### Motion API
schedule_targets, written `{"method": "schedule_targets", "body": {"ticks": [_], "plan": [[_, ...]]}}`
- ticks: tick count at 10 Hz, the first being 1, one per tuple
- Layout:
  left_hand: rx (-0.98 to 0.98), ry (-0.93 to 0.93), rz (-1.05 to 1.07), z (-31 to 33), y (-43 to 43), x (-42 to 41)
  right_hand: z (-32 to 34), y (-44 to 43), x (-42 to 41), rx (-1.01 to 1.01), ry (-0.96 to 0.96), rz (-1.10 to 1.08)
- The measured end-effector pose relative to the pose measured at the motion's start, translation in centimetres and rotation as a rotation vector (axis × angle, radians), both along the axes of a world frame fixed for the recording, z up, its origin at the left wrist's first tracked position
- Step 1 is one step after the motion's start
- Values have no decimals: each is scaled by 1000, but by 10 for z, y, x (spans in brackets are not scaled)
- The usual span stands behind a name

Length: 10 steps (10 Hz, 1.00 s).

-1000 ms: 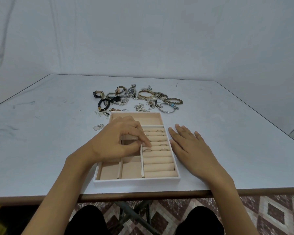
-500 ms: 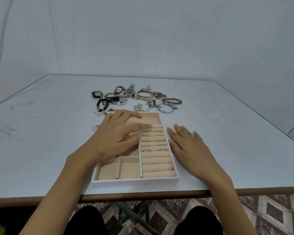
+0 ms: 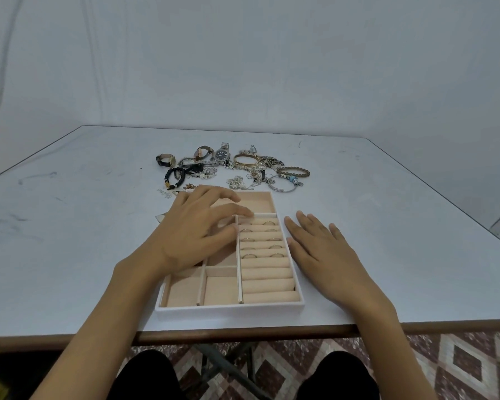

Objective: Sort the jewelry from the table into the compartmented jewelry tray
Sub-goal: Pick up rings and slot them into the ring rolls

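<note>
Nearest the body, over the left half of the tray (image 3: 228,308): left hand (image 3: 197,229), palm down, fingers spread and nearly straight, gripping nothing. Reaches with the forefinger tip to the divider in front of the far, wide compartment. Just right of the tray's right wall: right hand (image 3: 324,255), flat on the table (image 3: 70,226), fingers straight and slightly fanned, holding nothing. Beyond both sets of fingertips, apart from either hand: jewelry pile (image 3: 234,168), loose on the table past the tray's far wall. Within it, ahead of the left hand, a black bracelet (image 3: 175,177) and a steel watch (image 3: 222,154); ahead of the right hand, a gold bangle (image 3: 246,160) and a bead bracelet (image 3: 293,171).

Below the wrists, dark-clad knees (image 3: 145,376) over a patterned tile floor (image 3: 459,365). Under the hands, a pale, scuffed tabletop with a brown edge. Far behind the pile, a plain grey wall (image 3: 243,67).

Inside the tray, near the left wrist, two small square compartments lined in beige. Between the hands, a column of padded rolls, with rings (image 3: 276,255) tucked in pairs into the far rows, level with the right fingers.
</note>
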State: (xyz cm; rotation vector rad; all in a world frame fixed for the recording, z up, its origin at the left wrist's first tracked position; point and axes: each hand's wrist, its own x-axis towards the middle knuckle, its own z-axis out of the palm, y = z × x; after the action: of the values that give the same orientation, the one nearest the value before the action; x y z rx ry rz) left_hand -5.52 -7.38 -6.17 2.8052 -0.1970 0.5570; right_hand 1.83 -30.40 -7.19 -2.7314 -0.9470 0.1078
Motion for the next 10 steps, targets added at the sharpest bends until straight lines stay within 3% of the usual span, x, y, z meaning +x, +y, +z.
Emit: {"method": "schedule_targets", "body": {"ticks": [4, 7, 8, 9, 10], "plan": [[198, 108, -39, 9, -18, 10, -2, 0, 2, 10, 16, 1], [200, 146, -58, 5, -16, 9, -2, 0, 2, -4, -2, 2], [84, 211, -96, 7, -7, 8, -3, -1, 2, 0, -2, 4], [-139, 172, -41, 16, 17, 10, -2, -1, 1, -13, 6, 6], [-232, 72, 81, 23, 50, 22, 0, 0, 2, -24, 5, 6]]}}
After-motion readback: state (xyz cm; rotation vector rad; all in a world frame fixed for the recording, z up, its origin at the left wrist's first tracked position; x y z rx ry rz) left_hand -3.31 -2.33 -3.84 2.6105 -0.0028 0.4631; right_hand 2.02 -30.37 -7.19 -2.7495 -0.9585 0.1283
